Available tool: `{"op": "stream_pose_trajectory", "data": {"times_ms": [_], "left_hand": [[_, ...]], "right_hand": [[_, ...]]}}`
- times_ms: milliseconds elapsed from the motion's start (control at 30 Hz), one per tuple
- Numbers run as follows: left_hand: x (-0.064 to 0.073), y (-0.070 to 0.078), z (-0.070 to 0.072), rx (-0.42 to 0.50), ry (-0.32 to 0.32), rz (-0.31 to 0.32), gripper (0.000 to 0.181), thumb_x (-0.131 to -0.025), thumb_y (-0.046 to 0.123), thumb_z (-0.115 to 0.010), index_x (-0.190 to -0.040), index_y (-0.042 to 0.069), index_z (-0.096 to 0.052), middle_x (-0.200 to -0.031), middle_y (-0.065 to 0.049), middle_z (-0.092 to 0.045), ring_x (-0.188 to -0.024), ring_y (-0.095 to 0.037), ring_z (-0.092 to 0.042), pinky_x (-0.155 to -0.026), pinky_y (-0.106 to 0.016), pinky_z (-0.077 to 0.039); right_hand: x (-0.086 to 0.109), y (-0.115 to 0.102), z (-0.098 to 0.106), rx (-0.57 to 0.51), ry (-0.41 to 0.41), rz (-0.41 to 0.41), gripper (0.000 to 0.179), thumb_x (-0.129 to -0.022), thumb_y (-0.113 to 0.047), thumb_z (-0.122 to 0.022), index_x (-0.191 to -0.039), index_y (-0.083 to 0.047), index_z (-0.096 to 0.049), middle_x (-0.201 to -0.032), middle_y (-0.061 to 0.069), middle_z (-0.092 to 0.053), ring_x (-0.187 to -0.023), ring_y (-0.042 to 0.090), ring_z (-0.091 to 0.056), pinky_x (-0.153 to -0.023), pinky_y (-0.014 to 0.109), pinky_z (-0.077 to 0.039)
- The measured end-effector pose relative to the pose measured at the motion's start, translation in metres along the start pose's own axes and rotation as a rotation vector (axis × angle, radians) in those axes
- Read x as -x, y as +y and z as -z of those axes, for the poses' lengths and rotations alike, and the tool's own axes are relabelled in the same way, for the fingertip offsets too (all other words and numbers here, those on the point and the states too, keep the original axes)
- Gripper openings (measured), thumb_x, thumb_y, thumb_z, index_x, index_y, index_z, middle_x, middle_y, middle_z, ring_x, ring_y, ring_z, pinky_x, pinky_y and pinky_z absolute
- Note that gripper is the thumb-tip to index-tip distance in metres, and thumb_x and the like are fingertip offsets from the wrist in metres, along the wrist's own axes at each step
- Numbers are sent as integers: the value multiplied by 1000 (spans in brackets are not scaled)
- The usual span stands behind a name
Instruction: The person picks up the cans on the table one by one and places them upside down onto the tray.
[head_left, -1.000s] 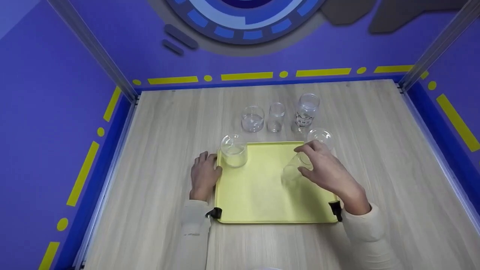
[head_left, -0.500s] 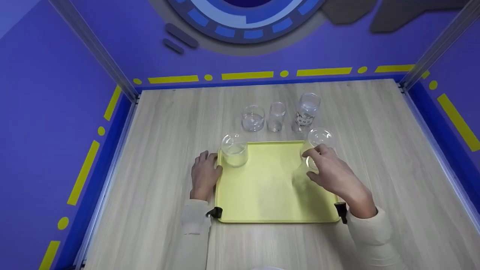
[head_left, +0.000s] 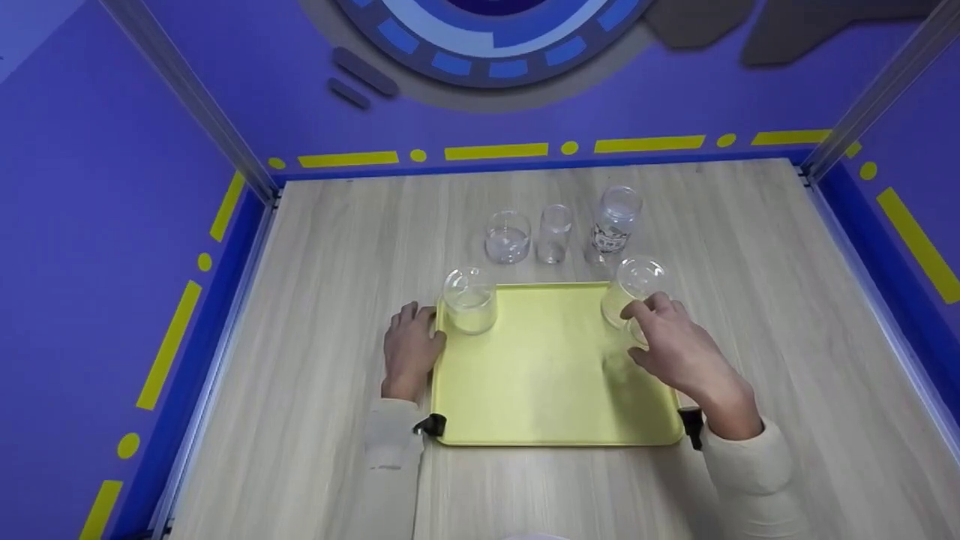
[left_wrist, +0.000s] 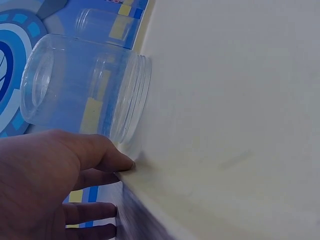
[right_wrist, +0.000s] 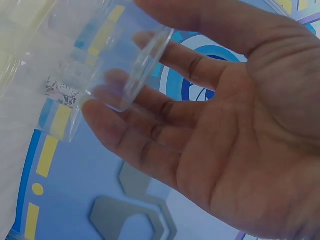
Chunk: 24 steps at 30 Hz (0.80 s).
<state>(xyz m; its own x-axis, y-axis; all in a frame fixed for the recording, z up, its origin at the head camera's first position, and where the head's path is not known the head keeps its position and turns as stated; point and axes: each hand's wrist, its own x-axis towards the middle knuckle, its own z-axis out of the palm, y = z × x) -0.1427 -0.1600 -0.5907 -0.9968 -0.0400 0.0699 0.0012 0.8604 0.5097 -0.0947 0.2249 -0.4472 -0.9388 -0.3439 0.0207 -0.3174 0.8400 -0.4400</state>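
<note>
My left hand (head_left: pixel 411 351) lies at the left edge of the yellow tray (head_left: pixel 525 390). In the left wrist view its thumb rests over the rim and the index finger meets the outer side, gripping the edge. Beside it, a clear jar (left_wrist: pixel 75 85) stands upside down in the tray's far left corner, threaded mouth against the tray. My right hand (head_left: pixel 682 352) holds a clear cup (right_wrist: pixel 142 70) between thumb and fingers at the tray's right side. Whether the cup touches the tray is hard to tell. Just behind it stands another clear jar (head_left: pixel 641 279), partly hidden by the hand.
Beyond the tray stand a short wide glass (head_left: pixel 508 238), a narrow tall glass (head_left: pixel 554 234) and a tall printed jar (head_left: pixel 613 221). Blue panels (head_left: pixel 525 120) enclose the wooden table (head_left: pixel 337 247) at the back and sides.
My right hand has moved right with the cup, from a tilted pose over the tray to a more upright one near the right-hand jar. The left hand has stayed put.
</note>
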Motion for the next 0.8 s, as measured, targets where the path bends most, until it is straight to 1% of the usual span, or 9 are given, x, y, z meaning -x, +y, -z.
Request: {"op": "stream_pose_trajectory", "data": {"times_ms": [267, 533, 633, 800], "left_hand": [[3, 1, -1, -7, 39, -28, 41, -89, 16, -68, -127, 1, -73, -139, -26, -60, -127, -46, -55, -102, -58, -48], [2, 0, -1, -10, 28, -14, 41, -90, 17, -68, -129, 3, -73, -141, -25, -59, -129, -45, -55, -103, -58, -47], [1, 0, -2, -1, 25, -13, 41, -90, 17, -68, -129, 2, -73, -142, -26, -58, -130, -46, -54, -104, -58, -46], [1, 0, -2, 5, 31, -19, 42, -90, 17, -68, -128, 1, -72, -142, -27, -58, -130, -47, -54, -104, -59, -46]], "right_hand": [[3, 5, 1, 25, -50, -48, 43, -82, 5, -79, -122, 2, -63, -115, 26, -56, -110, 50, -54, -70, 58, -54], [4, 10, -3, 37, -47, -59, 43, -80, 5, -79, -119, 2, -63, -108, 25, -55, -101, 48, -55, -68, 58, -53], [5, 11, -3, 39, -49, -70, 43, -79, 5, -80, -118, 2, -63, -108, 25, -55, -100, 48, -55, -68, 59, -53], [3, 14, -4, 37, -62, -94, 43, -79, 5, -79, -119, 3, -62, -111, 28, -56, -102, 50, -55, -67, 59, -53]]}}
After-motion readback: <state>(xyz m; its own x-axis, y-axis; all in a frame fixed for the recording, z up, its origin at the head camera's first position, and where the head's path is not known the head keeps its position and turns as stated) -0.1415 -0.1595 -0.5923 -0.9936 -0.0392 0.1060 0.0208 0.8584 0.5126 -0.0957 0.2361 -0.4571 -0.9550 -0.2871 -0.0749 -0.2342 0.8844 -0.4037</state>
